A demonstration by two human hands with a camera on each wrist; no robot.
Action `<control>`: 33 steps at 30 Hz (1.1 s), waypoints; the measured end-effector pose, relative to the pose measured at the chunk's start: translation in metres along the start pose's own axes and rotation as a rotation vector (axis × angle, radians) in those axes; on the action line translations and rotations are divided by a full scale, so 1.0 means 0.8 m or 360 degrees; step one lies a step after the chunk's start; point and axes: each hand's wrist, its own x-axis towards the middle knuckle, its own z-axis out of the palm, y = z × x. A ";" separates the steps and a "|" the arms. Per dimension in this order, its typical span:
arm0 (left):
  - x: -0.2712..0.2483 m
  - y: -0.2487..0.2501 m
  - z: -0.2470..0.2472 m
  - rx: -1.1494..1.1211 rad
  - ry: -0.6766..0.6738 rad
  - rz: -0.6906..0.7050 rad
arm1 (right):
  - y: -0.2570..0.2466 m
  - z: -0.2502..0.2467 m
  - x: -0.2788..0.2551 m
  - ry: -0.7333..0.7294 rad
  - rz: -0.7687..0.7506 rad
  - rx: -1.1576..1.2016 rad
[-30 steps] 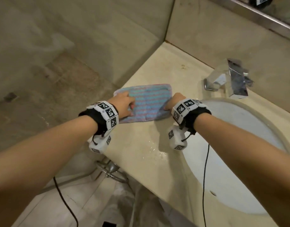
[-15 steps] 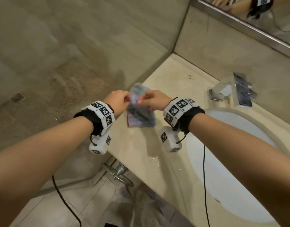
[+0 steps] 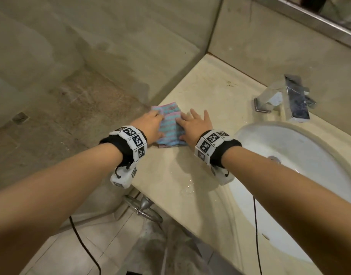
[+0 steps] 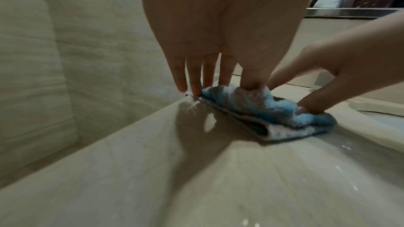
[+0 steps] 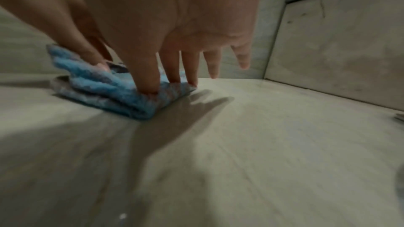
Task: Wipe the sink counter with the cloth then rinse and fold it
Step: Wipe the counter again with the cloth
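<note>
Cloth: my striped blue and pink cloth (image 3: 169, 126) lies folded into a narrow stack on the sink counter (image 3: 220, 108), close to the counter's left edge and well left of the basin (image 3: 301, 155).

Left hand: my left hand (image 3: 150, 126) is laid on the cloth's left side, fingers straight and close together, tips pressing down on the layers (the left wrist view shows the stacked edges under them).

Right hand: my right hand (image 3: 194, 124) presses the cloth's right side, fingers straight and fanned apart; the thumb and nearer fingers sit on the fabric, while the outer fingers reach past it over bare counter.

Grip: neither hand curls round the cloth; both only flatten it.

Done, as I judge it: the fold looks made, since the cloth is doubled over and thick at the near edge. Water drops (image 3: 187, 188) on the counter near me and the wet basin suggest the rinse is behind me.

Left: smoothing the fold, perhaps one more fold, then letting go. Whether the counter is fully wiped I cannot tell; a few dark specks show near the tap (image 3: 285, 98).
</note>
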 end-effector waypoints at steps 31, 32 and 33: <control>0.252 0.146 -0.053 0.0584 -0.0033 0.0208 | 0.210 -0.036 0.101 -0.0103 0.0637 0.0393; 0.259 0.144 -0.057 0.0591 -0.0041 0.0201 | 0.212 -0.038 0.108 -0.0103 0.0635 0.0396; 0.266 0.142 -0.061 0.0584 -0.0052 0.0194 | 0.213 -0.041 0.114 -0.0102 0.0633 0.0402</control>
